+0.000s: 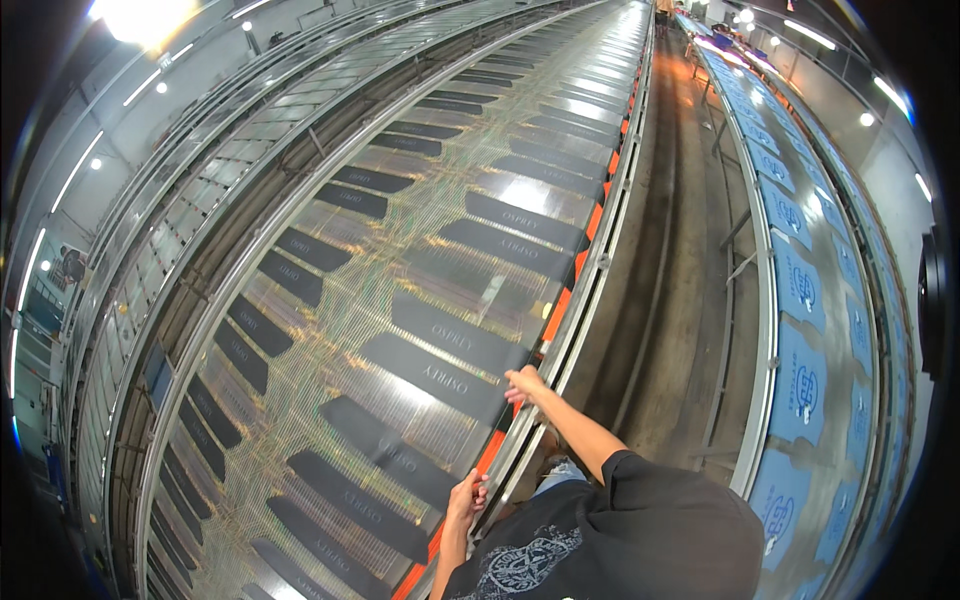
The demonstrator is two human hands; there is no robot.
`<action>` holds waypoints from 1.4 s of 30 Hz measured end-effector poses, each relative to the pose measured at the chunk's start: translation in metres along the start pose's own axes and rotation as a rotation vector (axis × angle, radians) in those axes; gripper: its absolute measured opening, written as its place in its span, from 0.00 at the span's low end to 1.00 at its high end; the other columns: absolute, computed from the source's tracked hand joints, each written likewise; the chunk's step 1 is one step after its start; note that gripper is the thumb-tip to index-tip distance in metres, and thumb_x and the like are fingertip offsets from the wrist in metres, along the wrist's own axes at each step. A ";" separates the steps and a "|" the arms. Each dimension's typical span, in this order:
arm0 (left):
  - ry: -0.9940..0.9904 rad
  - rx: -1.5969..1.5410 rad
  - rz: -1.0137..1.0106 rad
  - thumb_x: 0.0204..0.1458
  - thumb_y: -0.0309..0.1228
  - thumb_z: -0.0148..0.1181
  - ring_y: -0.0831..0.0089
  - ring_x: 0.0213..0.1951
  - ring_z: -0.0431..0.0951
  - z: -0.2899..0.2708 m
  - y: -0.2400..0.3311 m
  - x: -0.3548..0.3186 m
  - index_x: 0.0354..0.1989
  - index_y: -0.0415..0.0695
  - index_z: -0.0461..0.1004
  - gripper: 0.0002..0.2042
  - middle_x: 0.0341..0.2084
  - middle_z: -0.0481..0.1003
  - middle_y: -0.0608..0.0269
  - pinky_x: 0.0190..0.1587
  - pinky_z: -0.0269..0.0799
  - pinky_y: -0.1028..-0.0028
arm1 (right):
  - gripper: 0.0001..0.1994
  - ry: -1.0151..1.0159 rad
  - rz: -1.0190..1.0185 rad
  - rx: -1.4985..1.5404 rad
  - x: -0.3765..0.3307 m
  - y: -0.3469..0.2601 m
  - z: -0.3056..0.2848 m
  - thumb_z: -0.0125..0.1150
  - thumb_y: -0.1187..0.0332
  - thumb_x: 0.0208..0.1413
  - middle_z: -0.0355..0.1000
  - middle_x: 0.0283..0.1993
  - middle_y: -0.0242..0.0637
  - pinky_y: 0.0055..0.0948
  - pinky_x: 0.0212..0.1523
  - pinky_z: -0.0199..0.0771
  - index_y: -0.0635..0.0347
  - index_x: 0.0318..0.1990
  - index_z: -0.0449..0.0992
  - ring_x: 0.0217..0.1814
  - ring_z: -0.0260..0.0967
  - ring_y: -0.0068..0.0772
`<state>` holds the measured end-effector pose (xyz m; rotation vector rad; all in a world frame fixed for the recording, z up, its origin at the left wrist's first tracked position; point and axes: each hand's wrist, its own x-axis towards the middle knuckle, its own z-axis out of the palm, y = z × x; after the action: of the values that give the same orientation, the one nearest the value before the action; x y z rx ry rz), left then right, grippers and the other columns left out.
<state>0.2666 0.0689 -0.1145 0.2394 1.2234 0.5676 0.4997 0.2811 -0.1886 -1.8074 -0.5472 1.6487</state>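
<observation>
Long dark grey fabric pieces (pixel 425 373) with pale lettering lie in pairs across a shiny printing table (pixel 330 372). My right hand (pixel 526 384) is over the table's near edge with bent fingers, its fingertips at the end of one of these pieces. Whether it pinches the cloth cannot be made out. Lower down, my left hand (pixel 465 496) has its fingers curled beside the orange edge strip (pixel 489 453), close to the end of another dark piece (pixel 392 452). What it holds, if anything, is hidden.
A metal rail (pixel 590 300) runs along the table's right side. Beyond the aisle floor (pixel 660 250) stands another long table with blue printed pieces (pixel 798 380). On the left, more long metal tables (pixel 215 180) curve away. Someone (pixel 663 12) stands far down the aisle.
</observation>
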 end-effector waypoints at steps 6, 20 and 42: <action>0.238 -0.394 0.047 0.57 0.47 0.50 0.79 0.17 0.62 0.048 0.007 0.086 0.43 0.46 0.70 0.18 0.18 0.67 0.68 0.17 0.54 0.81 | 0.28 -0.244 0.118 -0.098 0.007 0.002 -0.030 0.61 0.65 0.51 0.69 0.39 0.64 0.43 0.26 0.82 0.87 0.46 0.59 0.34 0.76 0.54; 0.230 -0.761 -0.133 0.54 0.44 0.57 0.83 0.08 0.50 0.066 0.018 0.151 0.09 0.53 0.51 0.26 0.05 0.52 0.76 0.10 0.44 0.82 | 0.28 -0.337 -0.155 -0.635 -0.020 -0.034 -0.040 0.65 0.61 0.46 0.73 0.29 0.43 0.32 0.15 0.75 0.73 0.48 0.61 0.21 0.75 0.37; 0.051 -0.647 0.127 0.61 0.41 0.43 0.81 0.11 0.49 0.090 0.083 0.137 0.23 0.46 0.60 0.16 0.10 0.53 0.73 0.13 0.46 0.79 | 0.23 -0.820 0.369 -0.290 0.014 -0.033 0.017 0.48 0.48 0.59 0.61 0.14 0.25 0.20 0.12 0.51 0.54 0.18 0.67 0.13 0.54 0.19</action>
<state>0.3577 0.2220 -0.1574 -0.2478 1.0183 1.0510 0.4880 0.3173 -0.1765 -1.4034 -0.8646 2.6994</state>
